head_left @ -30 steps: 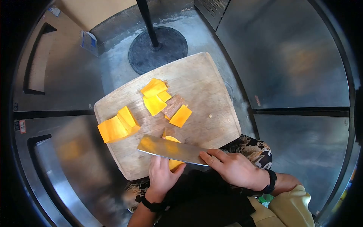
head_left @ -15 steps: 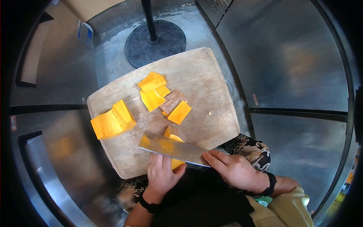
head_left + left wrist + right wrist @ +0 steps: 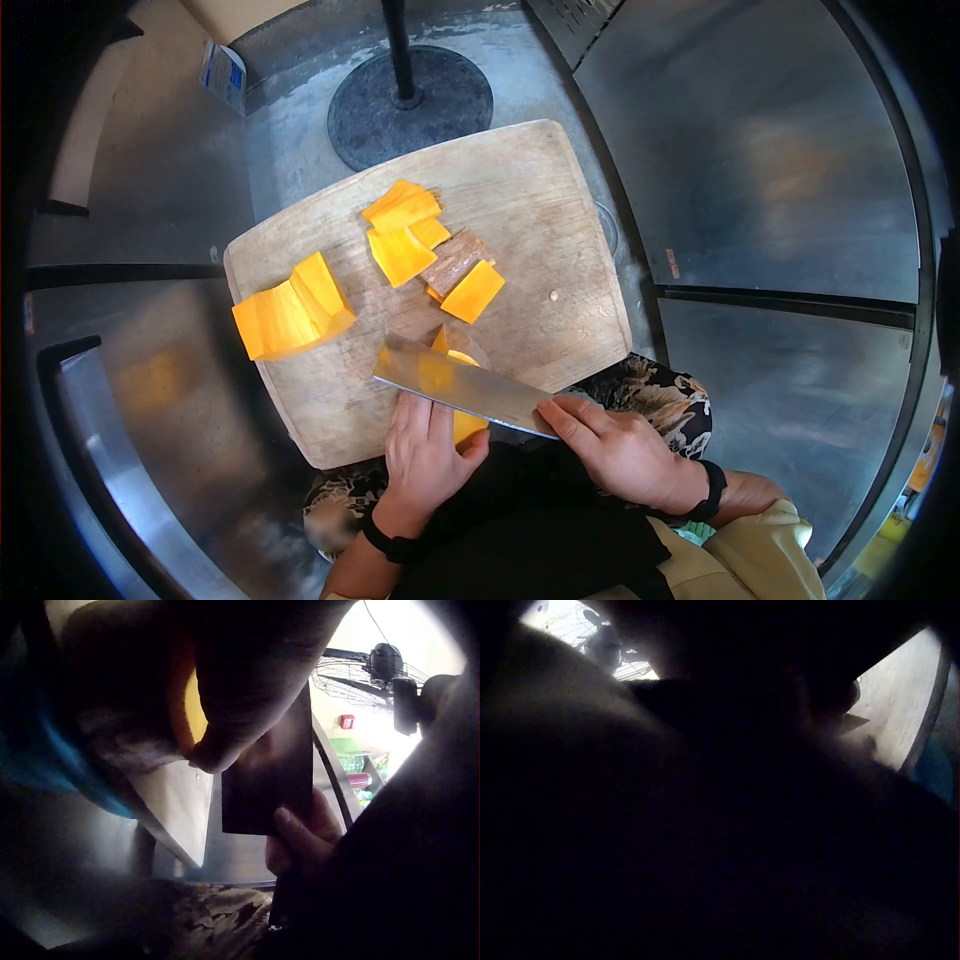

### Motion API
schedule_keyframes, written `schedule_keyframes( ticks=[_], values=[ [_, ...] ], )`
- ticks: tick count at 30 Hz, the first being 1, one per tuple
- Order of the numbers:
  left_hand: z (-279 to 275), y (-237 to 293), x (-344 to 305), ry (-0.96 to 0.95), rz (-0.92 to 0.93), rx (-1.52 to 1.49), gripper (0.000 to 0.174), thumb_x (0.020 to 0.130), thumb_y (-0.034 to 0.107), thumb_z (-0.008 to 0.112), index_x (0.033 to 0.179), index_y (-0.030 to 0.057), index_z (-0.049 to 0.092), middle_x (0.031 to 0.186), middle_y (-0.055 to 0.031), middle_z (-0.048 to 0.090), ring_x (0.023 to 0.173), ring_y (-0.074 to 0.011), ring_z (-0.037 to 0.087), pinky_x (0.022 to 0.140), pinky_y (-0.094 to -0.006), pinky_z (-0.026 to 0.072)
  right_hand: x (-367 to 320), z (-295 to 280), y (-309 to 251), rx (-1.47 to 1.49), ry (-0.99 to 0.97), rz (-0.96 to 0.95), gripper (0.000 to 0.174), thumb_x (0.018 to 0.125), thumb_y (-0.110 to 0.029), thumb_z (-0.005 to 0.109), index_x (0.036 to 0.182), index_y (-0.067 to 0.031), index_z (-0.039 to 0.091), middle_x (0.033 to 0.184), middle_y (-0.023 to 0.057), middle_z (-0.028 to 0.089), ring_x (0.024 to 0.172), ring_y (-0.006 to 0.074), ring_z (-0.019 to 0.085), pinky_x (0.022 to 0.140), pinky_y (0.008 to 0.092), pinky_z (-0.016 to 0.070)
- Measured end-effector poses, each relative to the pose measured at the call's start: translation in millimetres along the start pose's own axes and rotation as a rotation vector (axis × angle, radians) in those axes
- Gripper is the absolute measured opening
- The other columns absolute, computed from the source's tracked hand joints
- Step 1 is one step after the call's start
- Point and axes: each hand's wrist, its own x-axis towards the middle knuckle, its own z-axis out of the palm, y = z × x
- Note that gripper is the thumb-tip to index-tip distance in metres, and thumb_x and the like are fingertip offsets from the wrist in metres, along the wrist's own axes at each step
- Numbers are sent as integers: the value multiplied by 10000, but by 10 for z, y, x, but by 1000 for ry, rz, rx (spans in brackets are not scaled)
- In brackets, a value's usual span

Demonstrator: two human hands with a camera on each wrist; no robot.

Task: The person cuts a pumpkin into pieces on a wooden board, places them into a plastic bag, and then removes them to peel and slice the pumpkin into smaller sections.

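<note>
In the head view a broad knife blade point(image 3: 465, 384) lies across an orange pumpkin piece point(image 3: 468, 425) near the board's front edge. My right hand point(image 3: 628, 455) grips the knife at its right end, thumb or finger against the blade. My left hand point(image 3: 428, 447) holds the pumpkin piece from the left, fingertips beside the blade. The left wrist view shows the dark blade point(image 3: 268, 780), the right hand point(image 3: 304, 838) around its handle and a yellow bit of pumpkin point(image 3: 196, 712) behind the left thumb. The right wrist view is mostly dark.
On the wooden board point(image 3: 540, 200), a large pumpkin chunk point(image 3: 293, 308) sits at the left, several flat pieces point(image 3: 402, 255) in the middle and a small crumb point(image 3: 553, 295) at the right. Beyond stands a round black base point(image 3: 410, 110); steel cabinets point(image 3: 750, 150) flank the board.
The head view has shifted, so the board and pieces appear slightly higher and further left. The blade is angled a little more steeply; both hands keep their holds.
</note>
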Motion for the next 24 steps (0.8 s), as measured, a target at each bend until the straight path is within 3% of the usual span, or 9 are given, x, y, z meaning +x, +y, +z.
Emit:
schedule_keyframes(
  ticks=[11, 14, 17, 24],
  values=[
    [-15, 22, 21, 10, -35, -66, 551, 615, 161, 774, 1088, -35, 572, 1018, -194, 512, 978, -385, 521, 812, -445, 483, 38, 0, -83, 4, -18, 18, 509, 791, -56, 564, 1283, 17, 457, 1131, 187, 571, 662, 232, 677, 542, 295, 565],
    [-14, 5, 18, 10, -11, -56, 547, 615, 163, 774, 1084, -36, 574, 1034, -198, 515, 980, -389, 531, 822, -450, 485, 26, 0, -118, 47, -59, 76, 612, 692, 43, 573, 1291, 14, 450, 1204, 182, 549, 744, 294, 680, 586, 339, 580],
    [-8, -7, -7, -8, -20, -48, 552, 622, 166, 771, 1096, -40, 575, 1088, -209, 520, 1020, -402, 540, 861, -457, 485, 67, -4, -155, -30, 0, 41, 443, 785, -54, 567, 1212, 27, 481, 1115, 176, 588, 625, 197, 663, 507, 285, 542],
    [-28, 11, -9, 5, -38, -40, 585, 626, 174, 770, 1136, -34, 570, 1183, -215, 510, 1119, -411, 525, 916, -459, 478, 94, 35, -227, -153, -27, 84, 295, 784, -51, 555, 1061, 19, 485, 1069, 178, 613, 559, 194, 650, 476, 286, 525]
  ],
)
